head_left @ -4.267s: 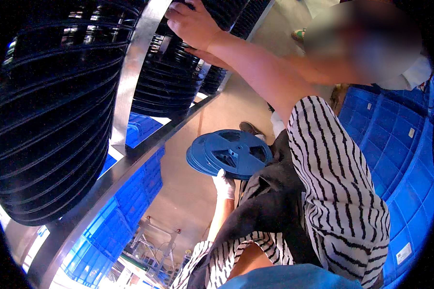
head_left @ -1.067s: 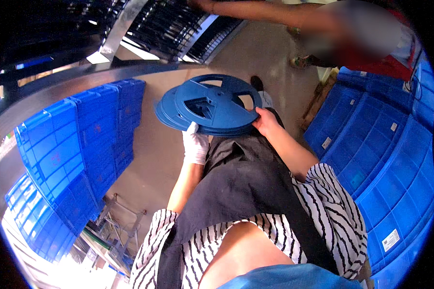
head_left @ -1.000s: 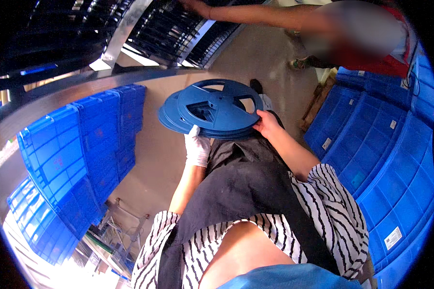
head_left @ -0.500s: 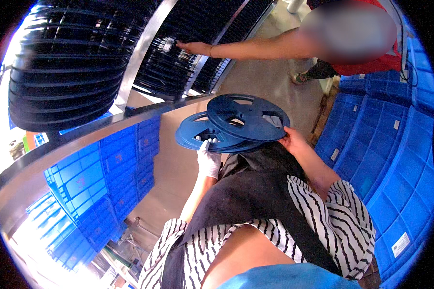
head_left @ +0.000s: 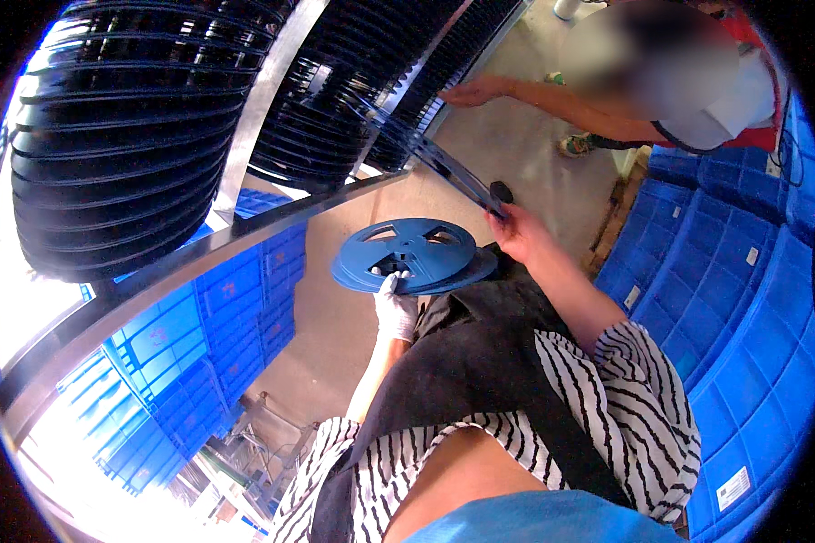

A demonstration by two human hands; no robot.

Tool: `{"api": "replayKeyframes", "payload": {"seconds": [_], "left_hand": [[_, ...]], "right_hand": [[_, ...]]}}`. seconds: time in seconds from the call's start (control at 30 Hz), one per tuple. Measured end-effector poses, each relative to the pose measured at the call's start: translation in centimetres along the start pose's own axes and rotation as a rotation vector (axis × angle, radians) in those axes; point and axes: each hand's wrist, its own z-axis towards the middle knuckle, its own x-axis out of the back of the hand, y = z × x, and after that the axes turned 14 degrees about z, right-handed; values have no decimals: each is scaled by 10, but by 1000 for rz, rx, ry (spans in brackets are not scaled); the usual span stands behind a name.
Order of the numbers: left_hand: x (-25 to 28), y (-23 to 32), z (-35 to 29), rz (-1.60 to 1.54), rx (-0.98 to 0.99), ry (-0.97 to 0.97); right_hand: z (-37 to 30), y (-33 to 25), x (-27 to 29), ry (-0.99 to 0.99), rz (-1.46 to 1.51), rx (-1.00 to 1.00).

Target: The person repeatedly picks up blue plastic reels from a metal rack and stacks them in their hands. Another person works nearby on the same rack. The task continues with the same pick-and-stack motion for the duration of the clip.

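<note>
My left hand, in a white glove, grips a small stack of blue plastic reels by the near rim, its fingers at a cut-out in the top one. These reels lie roughly flat in front of my black apron. My bare right hand is closed on the near edge of another reel, seen nearly edge-on and dark. That reel slants up and left, its far end overlapping the middle row of black reels on the rack; whether it touches them I cannot tell.
A metal rack rail runs along the left, with a large row of black reels above it. Blue crates stand below; more blue crates line the right. A co-worker's arm reaches toward the rack from the upper right.
My right hand has lifted one reel off the stack and swung it up, turning it edge-on toward the rack. My left hand keeps the others. The co-worker's hand has moved right, away from the black reels.
</note>
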Motion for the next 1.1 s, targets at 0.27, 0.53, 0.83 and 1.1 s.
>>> {"api": "replayKeyframes", "payload": {"seconds": [0.27,0.53,0.83,1.1], "left_hand": [[-3,1,-13,-20,74,64],[-9,1,-28,12,90,155],[-9,-2,-31,36,75,145],[1,-5,-28,20,43,128]], "right_hand": [[99,61,-112,21,74,53],[186,102,-177,-107,163,40],[189,138,-201,-267,-89,283],[194,124,-162,-309,-246,416]]}}
